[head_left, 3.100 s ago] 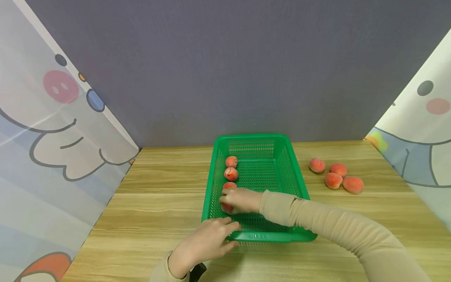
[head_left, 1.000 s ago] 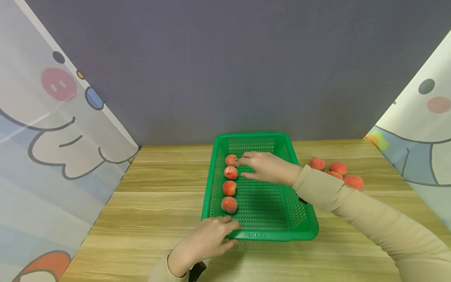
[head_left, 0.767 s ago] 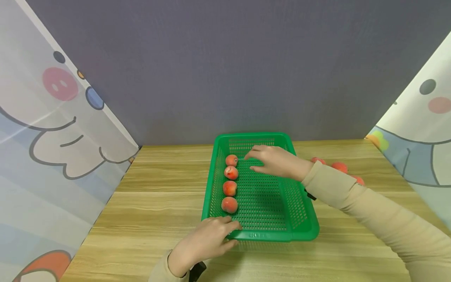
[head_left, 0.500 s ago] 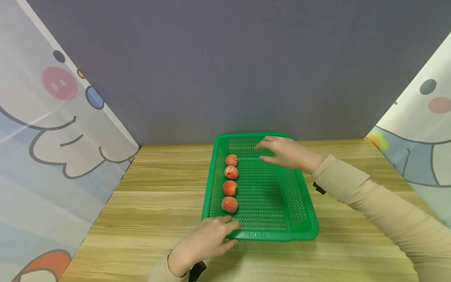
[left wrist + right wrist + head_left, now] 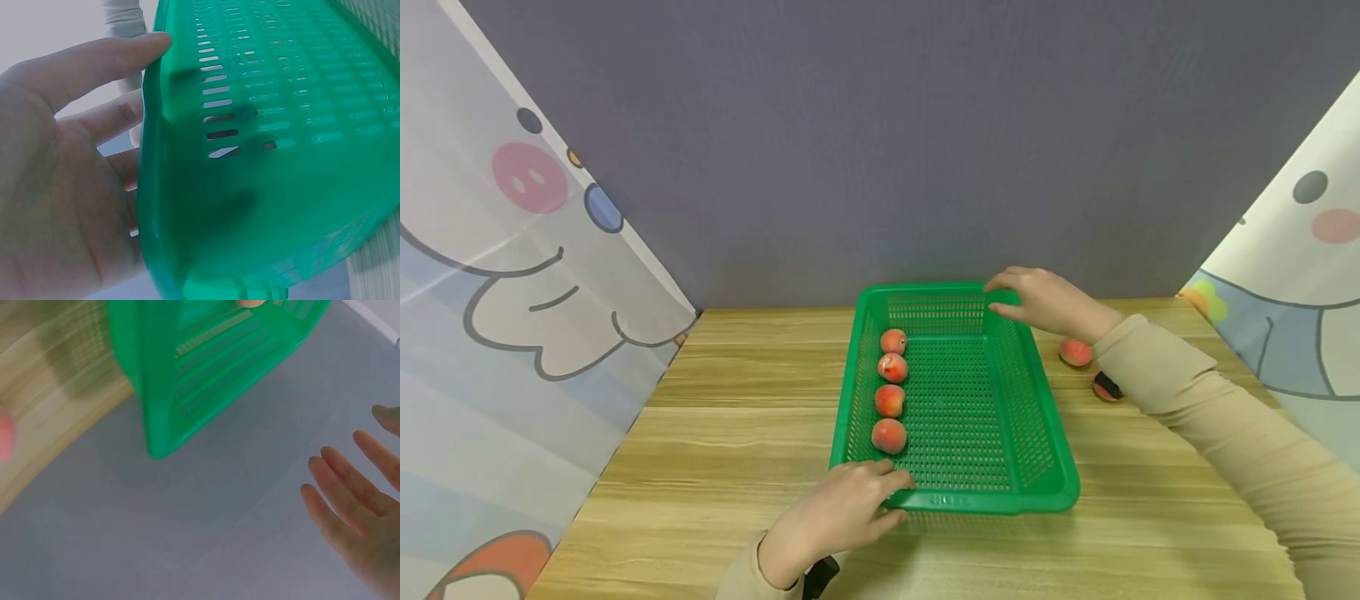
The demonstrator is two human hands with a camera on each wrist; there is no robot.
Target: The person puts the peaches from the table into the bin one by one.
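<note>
A green plastic basket [image 5: 1051,450] stands on the table, with several peaches [image 5: 889,402] in a line along its left wall. My left hand [image 5: 842,512] grips the near rim at its left corner; in the left wrist view the thumb [image 5: 125,56] lies at the rim and the other fingers pass behind it. Over the far right corner of the basket, my right hand [image 5: 1045,302] is raised with parted fingers and holds nothing. The right wrist view shows those fingers [image 5: 340,487] spread apart from the basket [image 5: 159,394].
Right of the basket a peach [image 5: 1075,352] lies on the wooden table [image 5: 737,400]. Another peach [image 5: 1103,390] is partly covered by the black wrist strap, and my right sleeve [image 5: 1180,392] hides the area behind. A grey wall [image 5: 850,150] rises at the table's back edge.
My right hand has let go of the nearest peach in the row, then moved back and right to the basket's far right corner. The left hand has stayed on the rim.
</note>
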